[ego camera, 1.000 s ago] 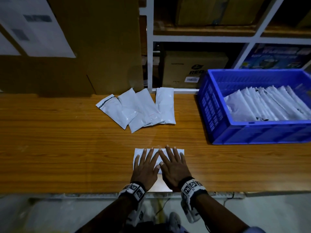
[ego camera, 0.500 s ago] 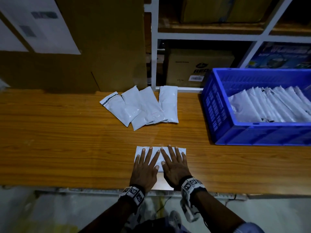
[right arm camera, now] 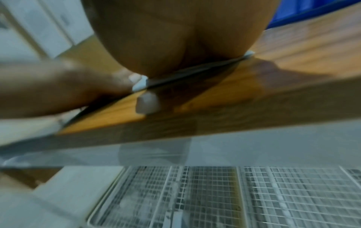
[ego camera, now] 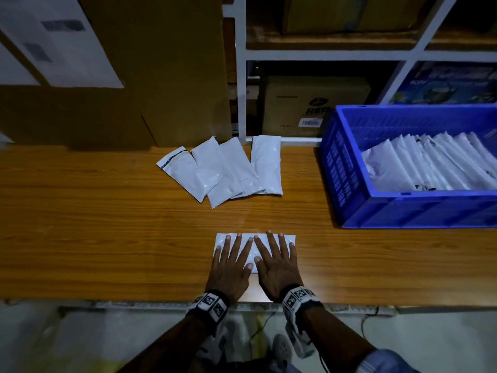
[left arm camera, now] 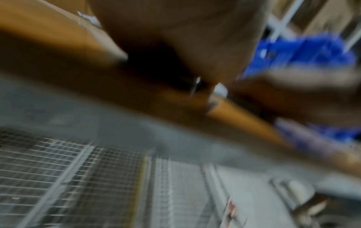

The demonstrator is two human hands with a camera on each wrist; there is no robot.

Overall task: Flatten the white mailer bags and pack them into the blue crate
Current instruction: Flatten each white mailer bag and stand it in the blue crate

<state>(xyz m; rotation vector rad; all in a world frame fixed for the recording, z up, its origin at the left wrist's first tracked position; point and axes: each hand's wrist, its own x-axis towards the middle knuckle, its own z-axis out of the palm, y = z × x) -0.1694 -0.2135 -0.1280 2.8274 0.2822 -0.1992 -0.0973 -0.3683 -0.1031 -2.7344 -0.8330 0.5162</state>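
A white mailer bag (ego camera: 287, 237) lies flat near the front edge of the wooden table (ego camera: 107, 238). My left hand (ego camera: 231, 261) and right hand (ego camera: 275, 261) press on it side by side, palms down, fingers straight and spread. In the right wrist view the bag (right arm camera: 140, 83) shows as a thin white edge under my palm. Several more white mailer bags (ego camera: 223, 168) lie fanned out at the back of the table. The blue crate (ego camera: 403, 211) stands at the right, with several flattened bags (ego camera: 430, 162) leaning in a row inside. The left wrist view is blurred.
A tall cardboard box (ego camera: 134, 76) with paper labels stands behind the table at the left. White shelving (ego camera: 240, 76) with a brown carton (ego camera: 309, 106) rises behind the loose bags. Below the table edge is a wire mesh rack (right arm camera: 234, 192).
Both hands stay flat on the bag with hardly any movement. The view has shifted slightly as my head moved.
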